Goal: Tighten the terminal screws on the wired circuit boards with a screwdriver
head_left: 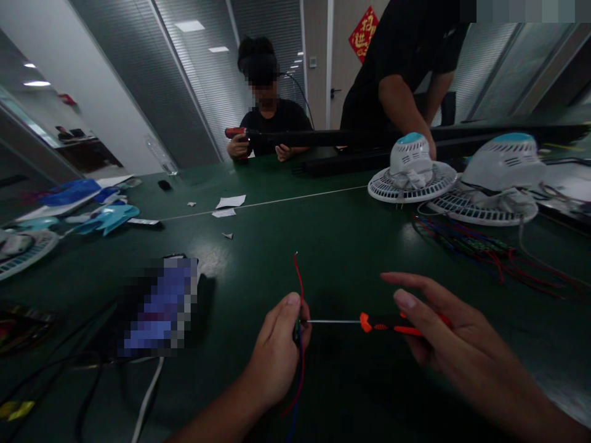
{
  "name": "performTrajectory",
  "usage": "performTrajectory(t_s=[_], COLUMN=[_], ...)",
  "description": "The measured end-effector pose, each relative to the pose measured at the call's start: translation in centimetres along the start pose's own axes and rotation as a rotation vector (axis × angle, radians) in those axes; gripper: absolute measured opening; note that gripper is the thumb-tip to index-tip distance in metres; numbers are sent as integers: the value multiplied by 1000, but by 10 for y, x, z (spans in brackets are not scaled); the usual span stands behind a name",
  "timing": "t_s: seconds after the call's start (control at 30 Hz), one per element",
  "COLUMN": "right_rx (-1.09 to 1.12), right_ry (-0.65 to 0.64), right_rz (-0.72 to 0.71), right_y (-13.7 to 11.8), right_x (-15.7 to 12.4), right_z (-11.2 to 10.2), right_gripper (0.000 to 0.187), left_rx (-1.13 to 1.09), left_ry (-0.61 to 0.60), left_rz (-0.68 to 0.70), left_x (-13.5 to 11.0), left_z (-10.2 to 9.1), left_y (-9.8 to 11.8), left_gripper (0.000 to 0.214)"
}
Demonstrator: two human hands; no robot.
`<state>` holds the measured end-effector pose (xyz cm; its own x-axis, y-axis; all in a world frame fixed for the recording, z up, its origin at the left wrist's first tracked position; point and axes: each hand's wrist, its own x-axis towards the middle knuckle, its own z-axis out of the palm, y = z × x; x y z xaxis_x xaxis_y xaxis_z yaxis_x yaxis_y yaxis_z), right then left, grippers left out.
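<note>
Between the thumb and fingers of my left hand (279, 344) is a small green circuit board (297, 329), mostly covered by the fingers. A red wire (298, 277) rises from it, and red and blue wires hang below. My right hand (455, 344) holds a screwdriver (378, 323) with an orange and black handle, its index finger stretched out and its thumb over the handle. The metal shaft lies level and points left. Its tip reaches the board at my left fingers; whether it touches a screw is hidden.
White fan housings (410, 184) stand at right, beside bundled wires with small boards (480, 243). A blurred-out screen device (157, 307) and cables lie left. Paper scraps (231, 202) lie mid-table. Across the table, one person holds a red tool (236, 132); another person (401, 80) leans over.
</note>
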<state>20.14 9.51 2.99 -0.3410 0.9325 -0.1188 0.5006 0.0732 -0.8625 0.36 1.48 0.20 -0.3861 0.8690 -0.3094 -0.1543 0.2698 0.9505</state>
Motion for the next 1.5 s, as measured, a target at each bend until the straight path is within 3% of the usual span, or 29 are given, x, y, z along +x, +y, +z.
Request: performTrajectory(t_s=[0.53, 1.2, 1.5], right_rx=[9, 72, -12], right_ry=[27, 76, -63], right_rz=[-139, -175, -12], right_y=[-3, -6, 1], right_x=[-4, -6, 3], right_z=[-1, 2, -2], right_gripper=[52, 47, 61], left_rx=[-9, -1, -10], left_ry=[-1, 1, -33], left_rz=[0, 2, 23], left_x=[1, 0, 0], left_z=[0, 0, 0], left_y=[-2, 0, -1], left_gripper=[46, 46, 45])
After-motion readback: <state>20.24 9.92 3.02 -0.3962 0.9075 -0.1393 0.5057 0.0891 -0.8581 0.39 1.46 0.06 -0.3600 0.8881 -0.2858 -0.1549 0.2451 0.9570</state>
